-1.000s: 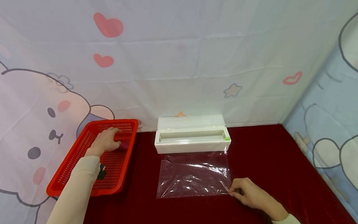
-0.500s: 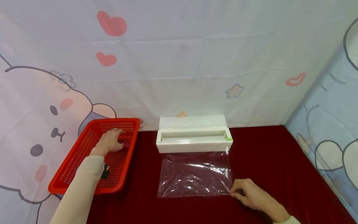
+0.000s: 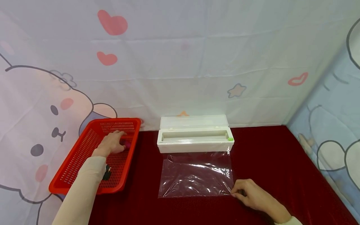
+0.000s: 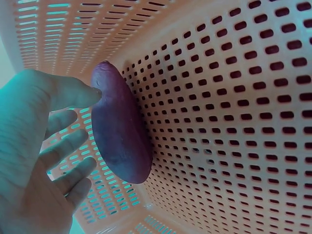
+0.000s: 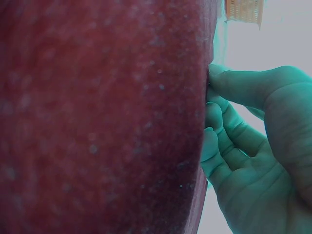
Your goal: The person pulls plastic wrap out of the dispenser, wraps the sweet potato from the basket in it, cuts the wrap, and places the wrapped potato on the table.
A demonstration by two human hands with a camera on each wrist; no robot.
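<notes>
In the head view my left hand (image 3: 112, 143) is down in the red basket (image 3: 127, 168). Beside its fingertips lies a long purple vegetable (image 3: 127, 144), smooth and slightly curved. The left wrist view has the thumb tip right at the edge of the vegetable (image 4: 119, 129), while the other fingers are spread loosely to its side and not round it. At the right, my right hand (image 3: 251, 194) pinches the near right corner of a sheet of cling film (image 3: 194, 176) between thumb and fingers. That film lies stretched out from a white dispenser box (image 3: 195, 147) with its clear lid raised.
A small dark object (image 3: 107, 172) is in the basket, partly hidden behind my left sleeve. A green slider (image 3: 230, 139) sits at the dispenser's right end. Dark red cloth (image 3: 264, 156) covers the table, and a printed curtain (image 3: 180, 62) hangs behind it.
My view has shifted slightly. The left hand has edged a little toward the basket's right side, near the purple vegetable. The right hand stays on the film's corner.
</notes>
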